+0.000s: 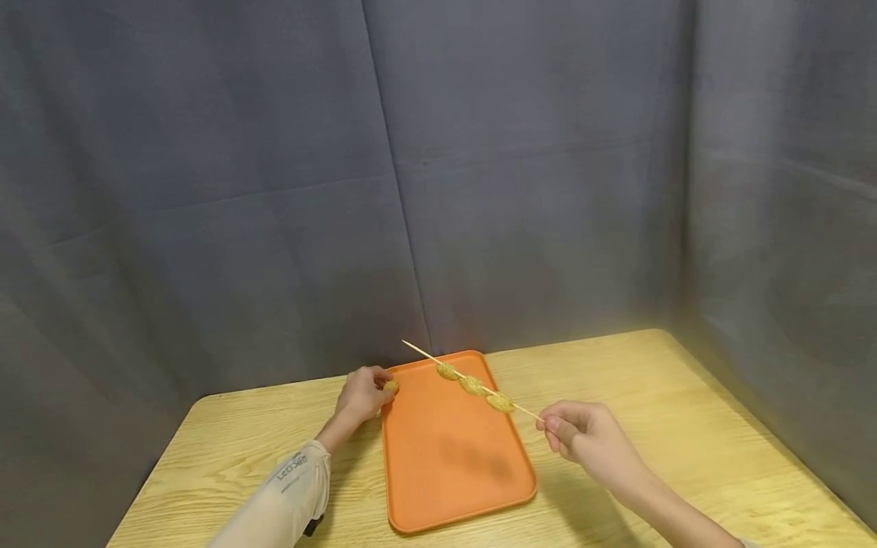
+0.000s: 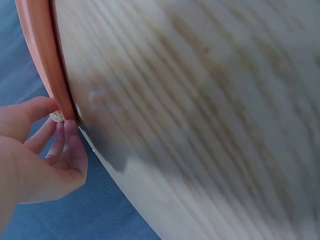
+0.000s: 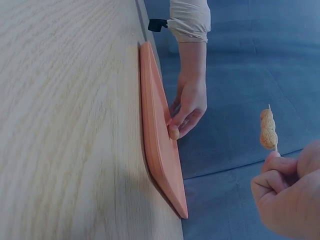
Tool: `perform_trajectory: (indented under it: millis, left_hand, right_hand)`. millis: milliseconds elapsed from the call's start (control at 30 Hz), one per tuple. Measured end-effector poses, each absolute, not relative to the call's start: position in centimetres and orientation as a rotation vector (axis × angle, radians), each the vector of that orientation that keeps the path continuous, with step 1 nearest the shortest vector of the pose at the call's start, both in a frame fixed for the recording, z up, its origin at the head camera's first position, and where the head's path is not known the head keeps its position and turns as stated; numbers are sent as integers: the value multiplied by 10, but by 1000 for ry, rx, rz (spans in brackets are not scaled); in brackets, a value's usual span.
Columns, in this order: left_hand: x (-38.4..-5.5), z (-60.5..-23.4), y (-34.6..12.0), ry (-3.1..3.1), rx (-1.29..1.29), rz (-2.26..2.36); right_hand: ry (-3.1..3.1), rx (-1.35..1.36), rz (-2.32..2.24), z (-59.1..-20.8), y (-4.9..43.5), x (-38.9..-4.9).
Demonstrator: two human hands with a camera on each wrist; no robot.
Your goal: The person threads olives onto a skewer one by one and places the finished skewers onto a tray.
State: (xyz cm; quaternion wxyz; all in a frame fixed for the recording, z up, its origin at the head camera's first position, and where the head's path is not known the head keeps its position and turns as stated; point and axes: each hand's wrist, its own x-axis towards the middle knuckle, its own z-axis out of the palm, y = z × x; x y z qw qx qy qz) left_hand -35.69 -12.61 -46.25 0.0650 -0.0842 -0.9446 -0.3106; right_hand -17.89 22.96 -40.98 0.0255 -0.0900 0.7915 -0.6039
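My right hand (image 1: 594,438) pinches a thin wooden skewer (image 1: 527,412) near its lower end, thumb against the fingers. Three rough, golden-brown balls (image 1: 471,385) are threaded along it. The bare tip slants up and left above the orange tray (image 1: 445,449), and a shadow falls on the tray below. At the tray's far left corner, my left hand (image 1: 361,394) holds another golden-brown ball (image 3: 174,134) between thumb and fingertips. In the left wrist view, the fingers mostly hide this ball (image 2: 56,116) beside the tray's rim.
The tray lies on a light wood-grain table (image 1: 596,373). Grey-blue cloth curtains (image 1: 274,190) hang behind the table and along its sides. A dark band (image 3: 157,25) shows at the left sleeve.
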Motion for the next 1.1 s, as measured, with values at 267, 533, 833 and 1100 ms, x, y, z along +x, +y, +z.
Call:
perform_trajectory:
  millis: [267,533,833,1100]
  left_hand:
    - [-356,-464,-130,-2793,-266,-985]
    - [-351,-456,-136,-2717,-277,-1111]
    - [-338,-449,-144,-2683,-242,-1242]
    - [-315,-439,-143,-2601,-276,-1419]
  right_hand:
    - [2424,-310,-1894,-410,227,-181]
    - [2422,-324,-1892,-410,225,-183]
    - [2419,-333,-1878,-412,224,-185]
    - [2417,-346,-1870,-414,224,-185]
